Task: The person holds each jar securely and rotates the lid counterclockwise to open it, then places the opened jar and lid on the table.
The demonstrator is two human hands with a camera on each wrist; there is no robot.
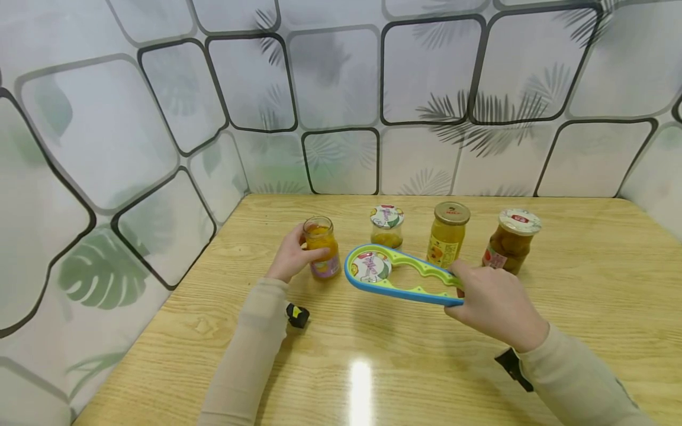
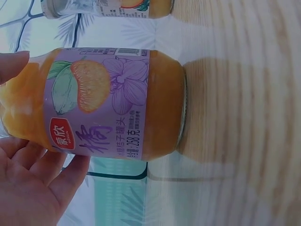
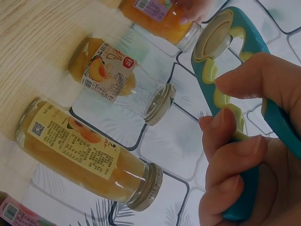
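Observation:
On the left, my left hand [image 1: 290, 257] grips an orange-filled glass jar [image 1: 324, 254] standing on the table. The jar's mouth has no lid; its purple label [image 2: 101, 103] with a mandarin picture faces the left wrist view. My right hand [image 1: 495, 302] holds a blue and green jar opener [image 1: 402, 293] above the table, fingers curled round its handle end. Within the opener's far loop sits a patterned jar lid [image 1: 371, 267], its metal underside [image 3: 214, 35] showing in the right wrist view. The opener and lid are apart from the open jar, to its right.
Behind the opener stand a partly filled, lidded jar [image 1: 387, 228] and a tall yellow jar [image 1: 446, 234] with a gold lid. Farther right is a darker jar [image 1: 511, 242] with a white patterned lid. Patterned curtains [image 1: 341, 160] border the wooden table [image 1: 319, 367].

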